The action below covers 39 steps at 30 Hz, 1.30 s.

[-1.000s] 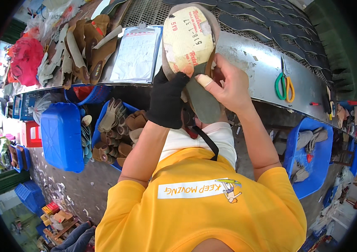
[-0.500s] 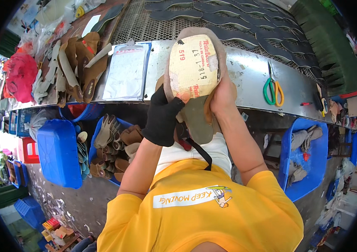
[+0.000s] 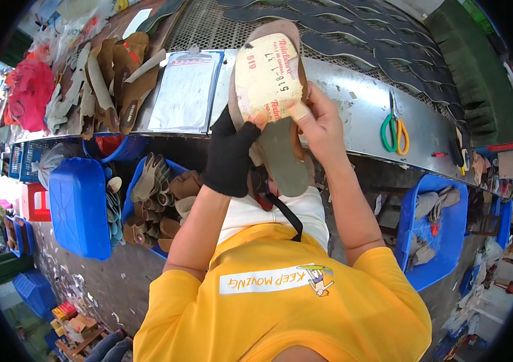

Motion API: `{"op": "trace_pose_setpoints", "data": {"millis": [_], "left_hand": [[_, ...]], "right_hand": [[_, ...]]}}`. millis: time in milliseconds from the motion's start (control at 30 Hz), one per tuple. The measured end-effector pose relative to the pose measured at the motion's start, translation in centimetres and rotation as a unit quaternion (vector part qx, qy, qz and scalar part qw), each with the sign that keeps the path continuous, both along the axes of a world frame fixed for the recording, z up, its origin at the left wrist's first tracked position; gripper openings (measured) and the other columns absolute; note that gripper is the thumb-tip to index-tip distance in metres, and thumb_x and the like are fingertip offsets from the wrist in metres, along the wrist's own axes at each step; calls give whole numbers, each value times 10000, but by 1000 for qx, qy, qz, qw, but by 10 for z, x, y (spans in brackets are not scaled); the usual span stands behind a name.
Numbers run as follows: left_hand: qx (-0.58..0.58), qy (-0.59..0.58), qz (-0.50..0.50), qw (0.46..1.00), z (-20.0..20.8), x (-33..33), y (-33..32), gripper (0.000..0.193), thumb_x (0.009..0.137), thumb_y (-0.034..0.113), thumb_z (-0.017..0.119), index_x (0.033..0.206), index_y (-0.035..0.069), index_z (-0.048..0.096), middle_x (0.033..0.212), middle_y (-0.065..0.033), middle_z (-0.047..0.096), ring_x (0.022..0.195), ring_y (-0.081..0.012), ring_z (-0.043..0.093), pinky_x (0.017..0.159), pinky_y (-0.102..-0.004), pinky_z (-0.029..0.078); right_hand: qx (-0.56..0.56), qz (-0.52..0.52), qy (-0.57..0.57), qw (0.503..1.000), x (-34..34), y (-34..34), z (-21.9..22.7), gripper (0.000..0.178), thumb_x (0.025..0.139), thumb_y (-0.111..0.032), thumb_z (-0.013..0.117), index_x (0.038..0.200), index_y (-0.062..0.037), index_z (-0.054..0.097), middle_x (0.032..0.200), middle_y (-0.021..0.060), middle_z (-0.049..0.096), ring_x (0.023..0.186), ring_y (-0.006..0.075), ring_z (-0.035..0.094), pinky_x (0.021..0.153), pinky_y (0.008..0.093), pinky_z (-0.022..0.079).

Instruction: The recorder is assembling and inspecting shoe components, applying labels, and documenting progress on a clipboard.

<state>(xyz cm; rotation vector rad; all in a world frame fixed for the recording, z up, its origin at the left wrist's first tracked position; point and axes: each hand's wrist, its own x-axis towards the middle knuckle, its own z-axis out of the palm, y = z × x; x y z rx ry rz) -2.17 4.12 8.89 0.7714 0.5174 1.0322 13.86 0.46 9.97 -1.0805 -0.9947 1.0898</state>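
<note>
Both hands hold up a partly made shoe (image 3: pixel 267 75) with its underside facing me. A cream board covers its front part, a grey-green piece (image 3: pixel 285 160) its rear, and a brown-grey rim runs round the toe. My left hand (image 3: pixel 229 155), in a black fingerless glove, is closed on the shoe's left side with its bare thumb tip on the board. Bare, my right hand (image 3: pixel 324 123) grips the right side, its thumb pressed on the underside where board and grey-green piece meet. Its other fingers are partly hidden behind the shoe.
Along the metal bench (image 3: pixel 353 120) lie a clipboard (image 3: pixel 183 93), brown leather pieces (image 3: pixel 133 84) and green-and-yellow scissors (image 3: pixel 394 130). Dark soles (image 3: pixel 341 51) cover the mesh behind. Below stand a blue crate of shoe parts (image 3: pixel 163 202), an upturned blue tub (image 3: pixel 78 208) and another blue crate (image 3: pixel 413 241).
The shoe has risen slightly and turned, its toe pointing farther up. My right thumb has come from the side onto the underside. My left hand keeps its hold.
</note>
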Motion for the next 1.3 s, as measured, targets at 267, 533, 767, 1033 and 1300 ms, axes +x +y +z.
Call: {"op": "trace_pose_setpoints", "data": {"millis": [267, 533, 767, 1033, 1300], "left_hand": [[173, 218, -10, 960, 21, 2, 11, 198, 859, 150, 623, 995, 7, 607, 873, -8, 607, 789, -99, 550, 701, -253, 460], [208, 286, -140, 925, 15, -23, 21, 253, 896, 241, 592, 861, -8, 617, 711, 22, 553, 692, -47, 453, 629, -225, 403], [187, 250, -105, 944, 26, -17, 6, 251, 876, 219, 620, 843, -29, 635, 643, -15, 554, 633, -63, 451, 573, -262, 412], [292, 257, -20, 921, 27, -3, 7, 247, 909, 233, 563, 762, 38, 525, 628, 7, 470, 638, -61, 422, 577, -235, 379], [312, 141, 58, 938, 35, 8, 34, 302, 969, 260, 423, 1028, 17, 592, 928, -24, 551, 704, -79, 447, 614, -226, 384]], "right_hand": [[46, 45, -101, 993, 11, 3, -11, 515, 820, -144, 649, 1268, 10, 446, 1178, 92, 568, 1059, 168, 549, 888, 301, 447], [77, -50, 32, 995, 7, 4, -17, 455, 788, -157, 668, 1183, 15, 524, 1085, 89, 621, 948, 163, 599, 821, 284, 470], [93, -59, -37, 993, -3, -1, -11, 524, 796, -87, 634, 1270, 3, 429, 1176, 109, 558, 1027, 190, 566, 881, 310, 449], [65, -62, 51, 995, -9, 0, -10, 418, 786, -58, 630, 1180, 26, 518, 1113, 95, 599, 1006, 152, 575, 868, 289, 456], [101, -27, -19, 994, -19, -5, -9, 489, 777, -102, 636, 1227, 15, 485, 1116, 89, 589, 998, 168, 572, 863, 310, 451]]}}
